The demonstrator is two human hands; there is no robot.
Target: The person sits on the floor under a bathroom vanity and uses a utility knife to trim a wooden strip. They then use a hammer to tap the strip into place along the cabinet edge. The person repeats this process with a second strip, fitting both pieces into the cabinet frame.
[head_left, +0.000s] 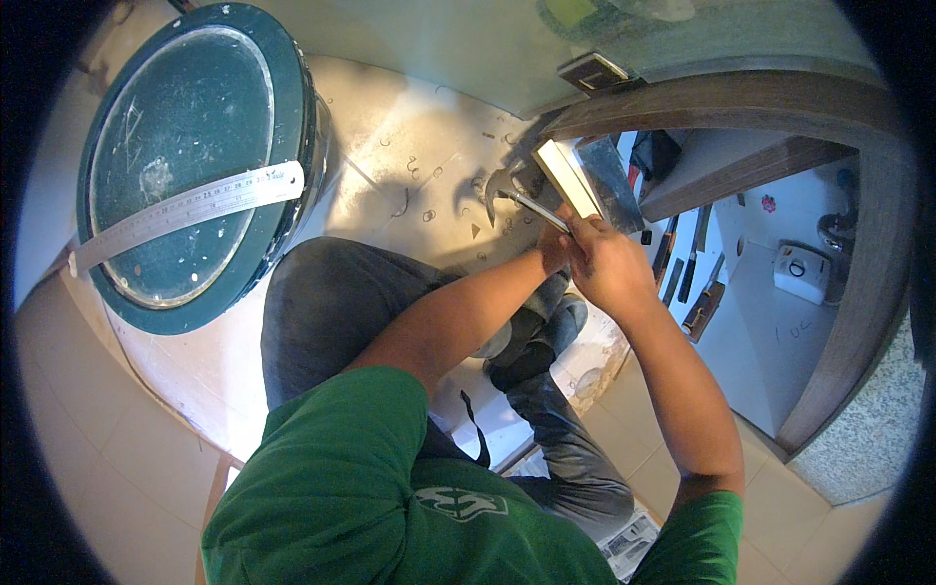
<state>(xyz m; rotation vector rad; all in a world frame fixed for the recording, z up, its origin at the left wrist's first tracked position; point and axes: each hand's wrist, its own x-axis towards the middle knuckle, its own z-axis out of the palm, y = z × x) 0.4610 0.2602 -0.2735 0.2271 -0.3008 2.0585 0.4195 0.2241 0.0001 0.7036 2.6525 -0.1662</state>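
Observation:
A claw hammer (517, 197) has its dark head over the tiled floor, and its pale handle slants down toward my hands. My right hand (609, 261) is closed round the handle's end. Close against it, my left hand (556, 244) is mostly covered by the right hand and the handle; its fingers cannot be made out well. Just beyond both hands, a cream-coloured strip (570, 178) stands at the cabinet opening, its lower end near my right fingers. A dark flat piece (609, 180) leans next to it.
A dark green lidded drum (136, 253) at left carries a metal ruler (195, 207). Curled scraps (429, 214) litter the floor. The brown cabinet frame (858, 244) encloses several handled tools (704, 307) and a white box (801, 273). A wall socket (593, 73) sits above.

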